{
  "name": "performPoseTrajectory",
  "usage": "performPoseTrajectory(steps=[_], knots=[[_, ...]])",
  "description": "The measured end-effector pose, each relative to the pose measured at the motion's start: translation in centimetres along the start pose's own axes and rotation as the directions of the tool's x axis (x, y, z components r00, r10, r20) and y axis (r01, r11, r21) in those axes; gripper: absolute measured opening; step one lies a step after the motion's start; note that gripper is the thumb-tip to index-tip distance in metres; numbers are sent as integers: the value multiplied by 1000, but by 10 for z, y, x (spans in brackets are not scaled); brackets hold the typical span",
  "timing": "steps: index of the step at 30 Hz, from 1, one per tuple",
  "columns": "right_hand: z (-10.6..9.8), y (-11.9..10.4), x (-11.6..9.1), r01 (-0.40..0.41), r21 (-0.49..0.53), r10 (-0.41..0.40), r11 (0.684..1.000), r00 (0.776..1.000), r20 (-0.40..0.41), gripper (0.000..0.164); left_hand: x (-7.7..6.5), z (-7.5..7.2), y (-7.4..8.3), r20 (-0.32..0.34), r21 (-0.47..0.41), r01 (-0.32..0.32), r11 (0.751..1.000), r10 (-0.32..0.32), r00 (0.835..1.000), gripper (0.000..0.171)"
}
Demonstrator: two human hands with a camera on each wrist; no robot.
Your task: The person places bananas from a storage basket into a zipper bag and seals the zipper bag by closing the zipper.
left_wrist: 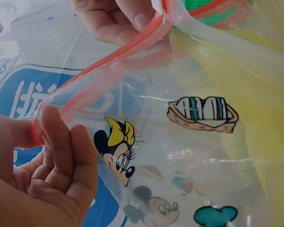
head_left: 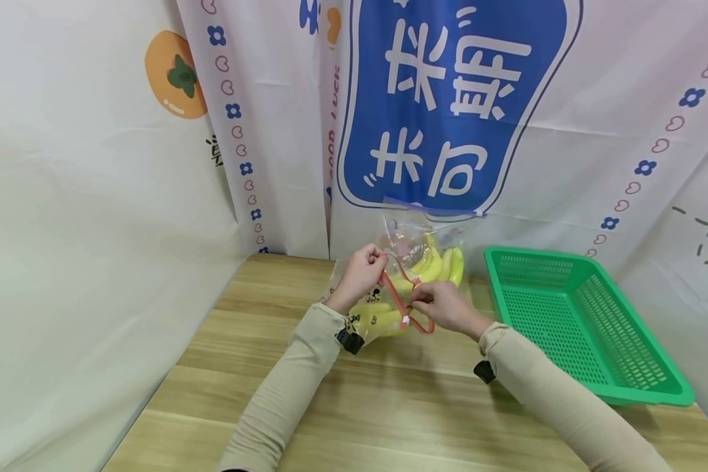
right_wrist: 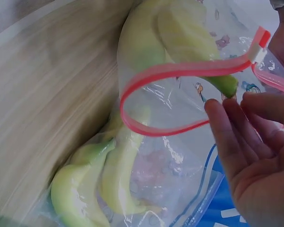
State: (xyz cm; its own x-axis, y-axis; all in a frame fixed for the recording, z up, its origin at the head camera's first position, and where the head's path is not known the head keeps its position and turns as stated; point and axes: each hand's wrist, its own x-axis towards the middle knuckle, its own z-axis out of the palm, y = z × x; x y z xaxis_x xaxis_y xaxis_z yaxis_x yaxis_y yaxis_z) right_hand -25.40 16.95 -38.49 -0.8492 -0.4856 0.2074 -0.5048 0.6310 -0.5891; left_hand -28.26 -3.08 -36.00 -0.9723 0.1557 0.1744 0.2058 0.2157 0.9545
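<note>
A clear zip bag (left_wrist: 146,99) with a red zip rim and cartoon prints stands with its mouth spread into a loop. Bananas (right_wrist: 189,33) lie inside it. My left hand (head_left: 362,272) pinches one end of the red rim between thumb and fingers. On the near side of the mouth, my right hand (head_left: 445,307) holds the rim with its fingertips. A white slider (right_wrist: 258,54) sits on the rim between the hands. Behind stands a second clear bag (head_left: 401,229) with a purple zip top, holding more bananas (head_left: 442,265).
To the right stands a green plastic basket (head_left: 566,314) with perforated walls and nothing seen inside. A wooden table (head_left: 389,413) bears everything. White printed curtains (head_left: 283,131) hang along the back and sides, close behind the bags.
</note>
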Motion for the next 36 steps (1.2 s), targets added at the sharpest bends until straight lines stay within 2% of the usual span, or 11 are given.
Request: performPoseTrajectory(steps=[4, 8, 12, 14, 18, 22, 26, 29, 32, 36], knots=[[-1, -2, -6, -11, -47, 9, 999, 999, -33, 10, 0, -1, -1, -2, 6, -1, 1000, 1, 1000, 14], [6, -9, -11, -99, -58, 100, 993, 995, 10, 20, 1, -1, -1, -14, 39, 3, 999, -3, 1000, 14], [19, -15, -15, -181, 17, 178, 983, 979, 101, 22, 2, -1, 3, -22, 109, 7, 994, -4, 1000, 24], [25, -16, -15, -214, 78, 205, 974, 972, 114, 19, 3, 0, 6, -14, 149, 0, 989, 2, 1000, 29], [33, -17, -16, -219, 163, 204, 962, 974, 103, 15, 5, 0, 9, -7, 232, -24, 972, 27, 1000, 28], [36, -17, -17, -213, 227, 197, 950, 976, 88, 20, 7, 0, 11, -43, 324, -72, 943, 91, 995, 20], [38, -18, -19, -233, 241, 222, 942, 972, 73, 30, 10, -1, 11, -75, 445, -122, 887, 173, 982, 10], [39, -16, -20, -231, 238, 222, 943, 973, 64, 32, 10, -3, 12, -64, 502, -124, 856, 180, 982, 5], [40, -13, -20, -215, 218, 209, 952, 977, 54, 32, 11, -6, 13, -24, 498, -104, 861, 133, 991, 4], [38, -7, -21, -218, 184, 215, 959, 976, 34, 29, 10, -8, 12, 11, 433, -44, 900, 43, 999, 5]])
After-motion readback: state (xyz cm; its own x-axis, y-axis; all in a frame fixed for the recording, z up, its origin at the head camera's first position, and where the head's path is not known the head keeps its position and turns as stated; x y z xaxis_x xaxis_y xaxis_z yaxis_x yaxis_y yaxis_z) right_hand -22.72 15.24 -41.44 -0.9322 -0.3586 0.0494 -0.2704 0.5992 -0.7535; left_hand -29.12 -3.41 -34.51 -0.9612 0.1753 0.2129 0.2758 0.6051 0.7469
